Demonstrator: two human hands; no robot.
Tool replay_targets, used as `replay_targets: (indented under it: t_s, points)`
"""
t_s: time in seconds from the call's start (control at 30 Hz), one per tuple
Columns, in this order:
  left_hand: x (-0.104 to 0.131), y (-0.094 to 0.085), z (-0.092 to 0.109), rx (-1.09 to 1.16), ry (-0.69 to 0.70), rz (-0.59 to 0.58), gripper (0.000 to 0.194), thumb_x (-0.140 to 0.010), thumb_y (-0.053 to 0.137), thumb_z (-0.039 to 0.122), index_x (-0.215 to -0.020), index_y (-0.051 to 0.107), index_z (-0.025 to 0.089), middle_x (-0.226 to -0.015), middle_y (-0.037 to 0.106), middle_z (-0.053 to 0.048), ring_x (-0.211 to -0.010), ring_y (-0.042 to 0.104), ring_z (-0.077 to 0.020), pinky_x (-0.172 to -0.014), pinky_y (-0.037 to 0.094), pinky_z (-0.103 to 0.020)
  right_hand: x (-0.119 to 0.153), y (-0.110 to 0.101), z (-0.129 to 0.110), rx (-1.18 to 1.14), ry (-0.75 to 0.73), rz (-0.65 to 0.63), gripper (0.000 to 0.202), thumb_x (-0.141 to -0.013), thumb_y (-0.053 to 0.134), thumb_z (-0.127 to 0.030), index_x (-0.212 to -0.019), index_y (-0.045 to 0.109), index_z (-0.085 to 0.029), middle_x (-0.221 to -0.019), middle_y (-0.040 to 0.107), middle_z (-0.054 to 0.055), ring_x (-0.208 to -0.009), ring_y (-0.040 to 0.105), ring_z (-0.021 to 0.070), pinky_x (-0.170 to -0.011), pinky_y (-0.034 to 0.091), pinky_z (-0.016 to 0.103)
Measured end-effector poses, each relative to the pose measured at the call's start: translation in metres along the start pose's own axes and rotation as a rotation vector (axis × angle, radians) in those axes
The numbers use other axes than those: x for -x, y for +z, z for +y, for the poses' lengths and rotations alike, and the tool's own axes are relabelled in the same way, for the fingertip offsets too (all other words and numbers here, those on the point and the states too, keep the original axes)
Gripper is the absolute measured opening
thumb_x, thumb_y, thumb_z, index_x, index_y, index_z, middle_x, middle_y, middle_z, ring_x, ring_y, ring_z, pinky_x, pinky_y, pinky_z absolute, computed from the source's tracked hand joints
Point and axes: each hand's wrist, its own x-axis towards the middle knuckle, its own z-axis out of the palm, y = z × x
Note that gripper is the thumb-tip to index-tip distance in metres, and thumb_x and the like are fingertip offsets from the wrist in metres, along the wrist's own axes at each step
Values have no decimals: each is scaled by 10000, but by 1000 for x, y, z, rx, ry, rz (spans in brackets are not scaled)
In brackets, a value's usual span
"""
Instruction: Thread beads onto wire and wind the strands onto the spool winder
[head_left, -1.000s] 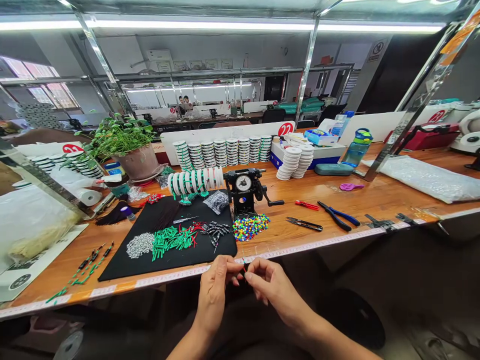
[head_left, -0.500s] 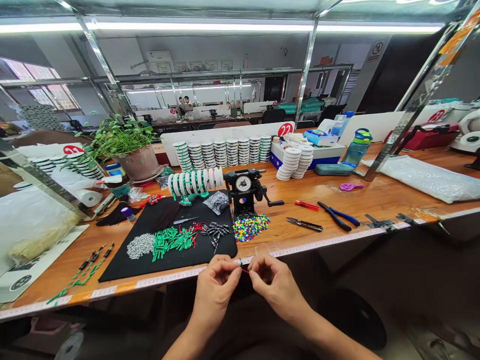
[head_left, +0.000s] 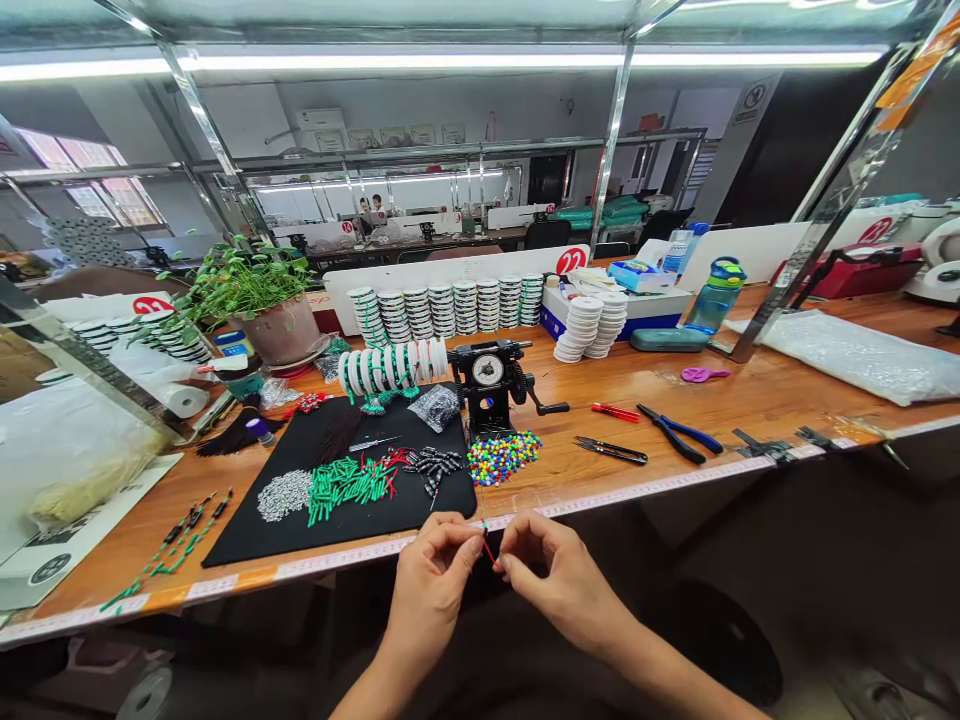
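At the table's front edge, my left hand (head_left: 437, 572) pinches a small dark piece between thumb and forefinger, mostly hidden by the fingertips. A thin red cord (head_left: 490, 549) runs from it down to my right hand (head_left: 553, 575), whose thumb and forefinger are closed on the cord's end. Just beyond the hands lies a pile of multicoloured beads (head_left: 504, 456). On the black mat (head_left: 247, 545) to the left are green tubes (head_left: 349, 487) with red cords, black beaded pieces (head_left: 433, 463) and a heap of silvery beads (head_left: 283, 495).
A hand-cranked counter (head_left: 491, 385) carries a row of white spools (head_left: 390, 368). Thread snips (head_left: 611, 450), pliers (head_left: 679, 435) and a red pen-like item (head_left: 615, 412) lie to the right. Finished-looking beaded strands (head_left: 180, 540) lie left of the mat; a potted plant (head_left: 277, 332) stands behind.
My right hand has shifted slightly down, and more of the red cord shows, slanting between the fingers. My left hand keeps its pinch in nearly the same place.
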Motion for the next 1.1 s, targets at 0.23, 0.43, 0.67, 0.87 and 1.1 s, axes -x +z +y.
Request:
replay_targets:
  t_s: [0.23,0.43,0.67,0.87,1.1]
  points:
    - [6,1,-1,-130,100,-15,200,-881,663,381,-844,747,204,-925,589,-59,-836,591,-181,-720,488,-260,-8,0,4,88,4,-23,229,-895,581,-349,-760,653,-179,-685,596,2,-637,487,141,-609,382,266]
    - [9,-2,-3,-197,91,-65,193,-914,619,370,-886,732,216,-979,574,-58,-875,602,-180,-750,498,-262,-12,4,8,66,26,-22,189,-857,584,-303,-744,655,-168,-669,581,-5,-624,472,132,-599,364,259]
    - [9,1,3,-259,149,-47,157,-906,613,323,-878,726,217,-960,599,-58,-872,622,-185,-742,516,-265,-10,2,2,54,42,-30,215,-857,602,-323,-732,674,-163,-642,605,-7,-590,487,121,-565,367,241]
    - [8,1,5,-268,164,-45,150,-900,613,308,-880,733,222,-948,602,-53,-839,628,-174,-711,524,-254,-12,1,2,29,40,-53,233,-865,593,-310,-701,679,-168,-574,586,-16,-534,489,114,-537,371,233]
    - [6,0,0,-241,154,-44,153,-900,614,314,-890,736,222,-950,592,-54,-851,624,-175,-719,525,-255,-10,-5,4,132,15,-79,276,-885,574,-273,-647,680,-181,-564,642,-3,-516,529,117,-539,383,233]
